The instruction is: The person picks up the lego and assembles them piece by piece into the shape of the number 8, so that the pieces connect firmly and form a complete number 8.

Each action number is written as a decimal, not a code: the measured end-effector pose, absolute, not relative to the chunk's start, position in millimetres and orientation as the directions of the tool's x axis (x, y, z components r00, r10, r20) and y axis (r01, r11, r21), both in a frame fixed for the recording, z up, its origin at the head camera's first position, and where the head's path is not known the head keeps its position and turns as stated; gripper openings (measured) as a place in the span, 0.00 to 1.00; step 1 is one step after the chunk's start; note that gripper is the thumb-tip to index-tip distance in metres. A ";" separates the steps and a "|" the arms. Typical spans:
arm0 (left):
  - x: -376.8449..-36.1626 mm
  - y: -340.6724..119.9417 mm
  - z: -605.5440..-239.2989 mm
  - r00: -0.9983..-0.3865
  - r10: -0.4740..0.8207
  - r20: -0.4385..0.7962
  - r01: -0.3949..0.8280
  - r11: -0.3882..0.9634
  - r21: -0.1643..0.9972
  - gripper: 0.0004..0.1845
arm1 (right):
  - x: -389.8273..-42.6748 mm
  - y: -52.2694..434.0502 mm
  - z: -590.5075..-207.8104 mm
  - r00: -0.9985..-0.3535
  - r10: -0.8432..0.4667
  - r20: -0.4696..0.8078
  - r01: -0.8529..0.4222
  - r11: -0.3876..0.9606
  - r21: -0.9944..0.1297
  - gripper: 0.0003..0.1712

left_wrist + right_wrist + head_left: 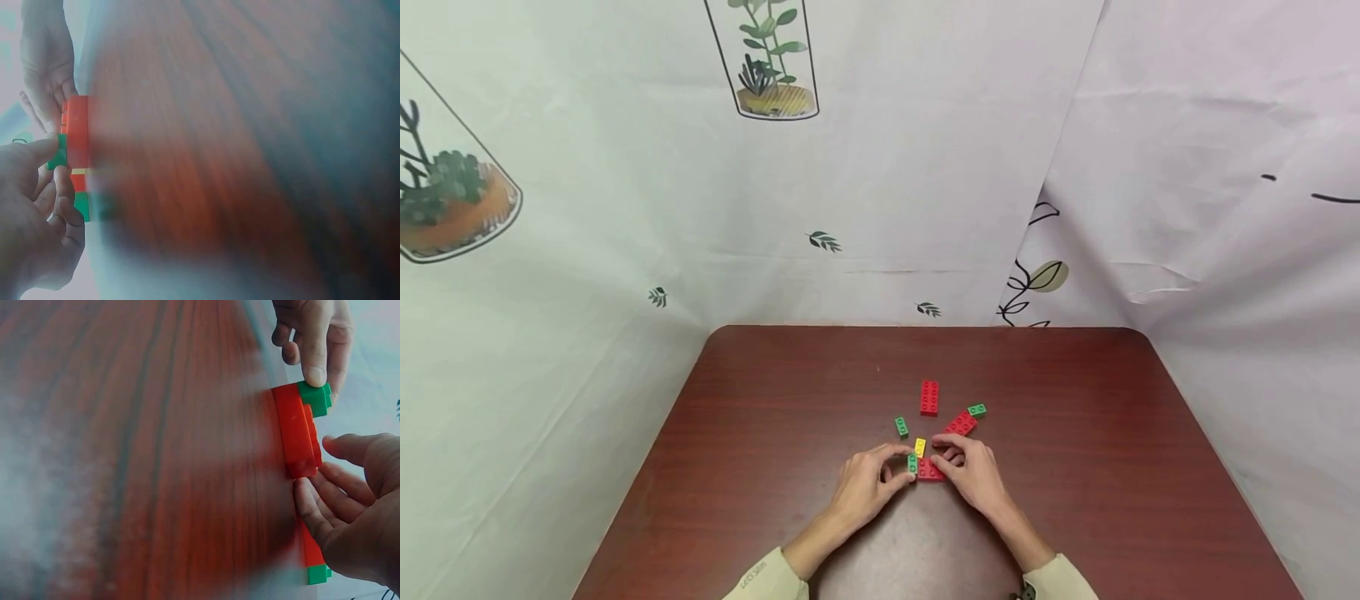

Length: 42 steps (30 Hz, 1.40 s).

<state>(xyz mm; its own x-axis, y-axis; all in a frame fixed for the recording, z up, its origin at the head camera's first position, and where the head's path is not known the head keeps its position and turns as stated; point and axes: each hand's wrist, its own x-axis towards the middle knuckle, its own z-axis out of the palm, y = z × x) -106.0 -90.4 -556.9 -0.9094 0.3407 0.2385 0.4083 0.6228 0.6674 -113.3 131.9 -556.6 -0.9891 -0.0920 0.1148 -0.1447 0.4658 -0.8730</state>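
Note:
My left hand pinches a small green brick between thumb and forefinger, set against the left end of a red brick lying on the table. My right hand holds that red brick from its right side with curled fingers. The left wrist view has the green brick at my fingertips beside the red brick. In the right wrist view the green brick sits on the end of the red brick, with my right fingers at the other end.
On the dark wooden table, just beyond my hands, lie a yellow brick, a green brick, a long red brick, another red brick and a small green brick. Printed cloth walls close in the table.

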 end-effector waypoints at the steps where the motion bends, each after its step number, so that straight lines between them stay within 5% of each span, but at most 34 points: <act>1: -106.0 -90.7 -556.9 -0.910 0.341 0.237 0.408 0.623 0.667 0.18 | -114.5 131.8 -557.1 -0.989 -0.096 0.114 -0.146 0.465 -0.873 0.14; 15: -102.8 -90.5 -556.3 -0.908 0.348 0.233 0.409 0.619 0.670 0.17 | -127.5 126.1 -558.9 -0.972 -0.156 0.176 -0.230 0.484 -0.844 0.16; 42: -102.4 -91.0 -555.4 -0.910 0.348 0.224 0.403 0.619 0.674 0.18 | -138.2 126.3 -553.6 -0.980 -0.187 0.069 -0.154 0.488 -0.859 0.14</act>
<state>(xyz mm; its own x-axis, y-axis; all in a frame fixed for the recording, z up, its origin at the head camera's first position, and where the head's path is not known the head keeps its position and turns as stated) -102.4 -91.0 -555.4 -0.9102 0.3481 0.2244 0.4030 0.6192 0.6739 -138.2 126.3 -553.6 -0.9799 -0.1874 0.0687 -0.1535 0.4876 -0.8595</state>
